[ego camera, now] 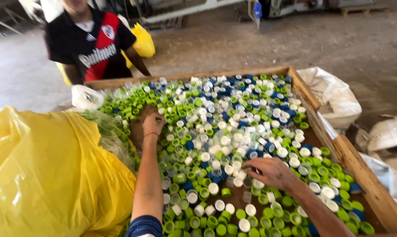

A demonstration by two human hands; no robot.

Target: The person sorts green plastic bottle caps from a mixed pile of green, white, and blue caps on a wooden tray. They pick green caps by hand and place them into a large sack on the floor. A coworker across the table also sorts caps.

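A wooden tray table [354, 162] holds a thick spread of plastic bottle caps [233, 127] in green, white, blue and clear. My left hand [152, 124] reaches far over the left side, fingers curled down among green caps next to a bare patch of wood; whether it grips one I cannot tell. My right hand [271, 171] lies palm down over the caps near the front middle, fingers spread and touching white and clear caps.
A big yellow plastic bag [49, 175] bulges at the front left, with a clear bag [87, 97] above it. Another person in a black and red shirt [90, 44] stands at the far edge. White sacks [339, 96] lie on the floor to the right.
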